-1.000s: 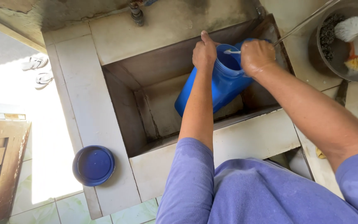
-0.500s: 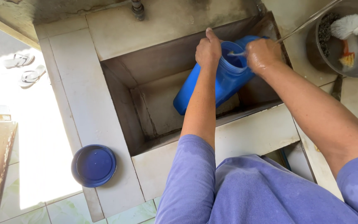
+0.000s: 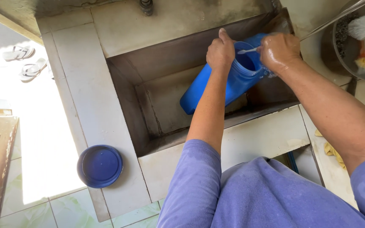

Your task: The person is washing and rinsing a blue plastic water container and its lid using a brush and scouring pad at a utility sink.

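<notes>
- Two hands work at the mouth of a blue jar (image 3: 229,84), which lies tilted in a deep concrete sink (image 3: 165,105), base down toward the sink floor and mouth raised toward the far right corner
- Left hand (image 3: 220,51) grips the near rim of the jar, fingers closed over the lip; this seems to steady the jar at its slant so the opening faces the person
- Right hand (image 3: 279,50) is closed around a thin white handle (image 3: 248,50) whose tip reaches into the jar's mouth; the head of it is hidden inside, so I cannot tell whether it is a brush or a spoon. The hand and wrist look wet
- Tilt likely lets the tool reach the inner wall, and lets water run into the sink rather than over the counter (image 3: 85,84)
- Blue lid (image 3: 100,165) lies flat on the tiled counter, well apart from the jar at the near left, out of the way of the work
- Metal basin (image 3: 347,63) at far right holds a white brush (image 3: 362,25) and something orange, near the right hand
- Yellow cloth (image 3: 332,152) lies on the counter under the right arm
- Pair of white sandals (image 3: 24,61) rests on the bright floor far left
</notes>
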